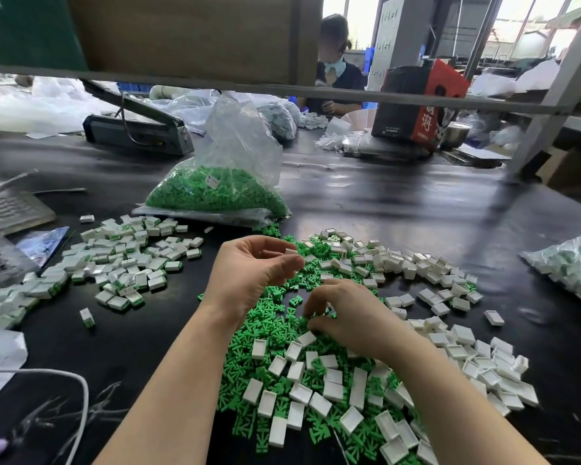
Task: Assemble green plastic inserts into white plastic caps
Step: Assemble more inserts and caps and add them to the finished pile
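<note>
A heap of loose green inserts (269, 333) mixed with empty white caps (319, 394) covers the black table in front of me. My left hand (252, 270) hovers above the heap and pinches a white cap (291, 251) between thumb and fingertips. Lower and to the right, my right hand (346, 317) reaches down into the heap, its curled fingertips pinching at a green insert (304, 322). A pile of assembled caps (128, 263) with green showing lies to the left.
A clear bag of green inserts (215, 193) stands behind the heap. A bag of parts (574, 266) lies at the right edge, a keyboard-like device (4, 209) and white cable (78, 397) at left. Another person (336, 62) works across the table beside a heat sealer (138, 129).
</note>
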Motion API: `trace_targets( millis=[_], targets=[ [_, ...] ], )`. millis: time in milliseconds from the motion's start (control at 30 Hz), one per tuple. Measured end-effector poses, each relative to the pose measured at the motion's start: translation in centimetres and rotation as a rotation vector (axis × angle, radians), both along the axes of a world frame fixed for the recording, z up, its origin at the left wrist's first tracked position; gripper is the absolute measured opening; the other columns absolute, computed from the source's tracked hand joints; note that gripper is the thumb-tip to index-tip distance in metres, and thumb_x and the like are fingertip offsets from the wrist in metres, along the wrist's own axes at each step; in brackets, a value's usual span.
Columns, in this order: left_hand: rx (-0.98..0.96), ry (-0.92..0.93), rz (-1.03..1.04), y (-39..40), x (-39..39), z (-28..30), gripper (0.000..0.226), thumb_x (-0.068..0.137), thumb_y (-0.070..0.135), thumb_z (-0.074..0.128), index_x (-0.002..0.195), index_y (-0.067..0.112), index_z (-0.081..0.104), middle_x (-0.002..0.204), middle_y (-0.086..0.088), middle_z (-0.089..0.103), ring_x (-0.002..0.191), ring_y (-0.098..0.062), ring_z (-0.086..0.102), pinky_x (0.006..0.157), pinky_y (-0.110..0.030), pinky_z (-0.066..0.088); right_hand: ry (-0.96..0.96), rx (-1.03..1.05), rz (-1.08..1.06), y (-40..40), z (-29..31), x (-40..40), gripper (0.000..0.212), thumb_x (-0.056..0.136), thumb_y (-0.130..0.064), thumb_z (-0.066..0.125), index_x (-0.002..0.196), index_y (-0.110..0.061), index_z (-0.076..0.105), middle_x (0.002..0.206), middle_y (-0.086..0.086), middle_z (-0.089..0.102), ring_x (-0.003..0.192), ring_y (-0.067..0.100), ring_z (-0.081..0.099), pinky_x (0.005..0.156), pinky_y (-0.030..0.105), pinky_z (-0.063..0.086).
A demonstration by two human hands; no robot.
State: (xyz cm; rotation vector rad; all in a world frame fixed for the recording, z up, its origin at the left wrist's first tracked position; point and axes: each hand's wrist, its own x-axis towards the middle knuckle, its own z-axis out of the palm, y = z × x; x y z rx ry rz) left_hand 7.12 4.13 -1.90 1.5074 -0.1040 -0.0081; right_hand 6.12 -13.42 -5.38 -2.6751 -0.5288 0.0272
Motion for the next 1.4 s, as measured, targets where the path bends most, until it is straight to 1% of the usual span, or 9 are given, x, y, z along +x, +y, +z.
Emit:
trace_targets(
  millis=[167, 267, 400, 533, 733, 967, 1067, 1167, 1400],
  targets=[
    [-0.051, 0.011, -0.038, -0.1, 0.1, -0.1, 0.03, 0.061, 0.016, 0.079, 0.09, 0.011, 0.076, 0.078, -0.009, 0.075, 0.066, -0.011, 0.067, 0.066, -0.021, 0.055, -0.051, 0.196, -0.12, -0.5, -0.1, 0.2, 0.008, 0.093, -0.024, 0.063, 0.095, -0.027, 0.07, 0.085, -0.016, 0.066, 0.075, -0.004, 0.058, 0.064, 0.009, 0.041],
    [-0.055, 0.009, -0.069, -0.1, 0.2, -0.3, 0.029, 0.064, 0.017, 0.077, 0.092, 0.013, 0.076, 0.083, -0.006, 0.076, 0.074, -0.012, 0.068, 0.072, -0.023, 0.056, -0.062, 0.503, -0.204, -0.5, 0.5, 0.2, 0.007, 0.092, -0.014, 0.064, 0.092, -0.02, 0.068, 0.08, -0.006, 0.071, 0.068, 0.007, 0.064, 0.059, 0.015, 0.05],
    [-0.061, 0.008, -0.091, -0.2, 0.2, -0.3, 0.029, 0.067, 0.016, 0.076, 0.095, 0.012, 0.076, 0.089, -0.01, 0.076, 0.076, -0.013, 0.069, 0.072, -0.024, 0.057, -0.026, 0.84, -0.253, -0.5, 1.6, -0.1, 0.006, 0.09, -0.008, 0.067, 0.089, -0.013, 0.07, 0.083, 0.009, 0.073, 0.074, 0.021, 0.069, 0.06, 0.026, 0.054],
    [-0.075, 0.003, -0.117, -0.5, 0.1, -0.2, 0.028, 0.069, 0.015, 0.075, 0.097, 0.013, 0.076, 0.09, -0.013, 0.075, 0.074, -0.016, 0.071, 0.072, -0.023, 0.058, -0.008, 1.004, -0.21, -0.5, 2.2, -0.5, 0.009, 0.089, -0.011, 0.068, 0.081, -0.014, 0.07, 0.08, 0.007, 0.074, 0.063, 0.006, 0.062, 0.055, 0.015, 0.044],
    [-0.044, -0.005, -0.091, -0.6, 0.2, -0.3, 0.036, 0.068, 0.018, 0.075, 0.101, 0.007, 0.069, 0.09, -0.017, 0.074, 0.075, -0.02, 0.072, 0.072, -0.028, 0.06, 0.038, 1.233, -0.208, -0.5, 2.4, -0.7, 0.007, 0.079, -0.01, 0.075, 0.083, -0.016, 0.073, 0.08, 0.011, 0.075, 0.061, 0.012, 0.058, 0.05, 0.02, 0.045],
    [0.001, -0.036, -0.092, -0.8, 0.3, -0.6, 0.013, 0.082, 0.007, 0.073, 0.094, 0.004, 0.068, 0.087, -0.017, 0.074, 0.074, -0.02, 0.072, 0.07, -0.026, 0.059, 0.006, 1.216, -0.164, -0.6, 2.5, -0.5, 0.021, 0.09, 0.001, 0.063, 0.093, -0.015, 0.075, 0.071, -0.008, 0.07, 0.061, -0.003, 0.058, 0.058, 0.01, 0.044],
    [0.022, -0.044, -0.101, -0.9, 0.4, -0.6, 0.014, 0.081, 0.008, 0.074, 0.094, 0.005, 0.069, 0.089, -0.018, 0.074, 0.077, -0.022, 0.073, 0.076, -0.031, 0.06, -0.02, 1.184, -0.158, -0.4, 2.4, -0.6, 0.016, 0.089, -0.002, 0.066, 0.1, -0.012, 0.073, 0.075, 0.0, 0.067, 0.057, -0.001, 0.054, 0.057, 0.011, 0.043],
    [0.021, -0.046, -0.107, -1.0, 0.4, -0.7, 0.014, 0.081, 0.007, 0.075, 0.094, 0.004, 0.069, 0.088, -0.019, 0.074, 0.074, -0.021, 0.073, 0.071, -0.027, 0.059, -0.059, 1.166, -0.164, -0.4, 2.2, -0.6, 0.009, 0.087, -0.003, 0.069, 0.095, -0.007, 0.07, 0.075, -0.001, 0.067, 0.058, -0.003, 0.056, 0.058, 0.011, 0.044],
    [0.014, -0.071, -0.098, -1.1, 0.5, -0.8, 0.014, 0.08, 0.003, 0.074, 0.093, 0.001, 0.07, 0.086, -0.021, 0.073, 0.069, -0.019, 0.072, 0.065, -0.022, 0.056, -0.09, 1.053, -0.132, -0.5, 2.1, -0.5, 0.007, 0.086, -0.006, 0.072, 0.088, -0.013, 0.071, 0.072, -0.011, 0.07, 0.064, -0.003, 0.061, 0.061, 0.012, 0.047]
  ],
)
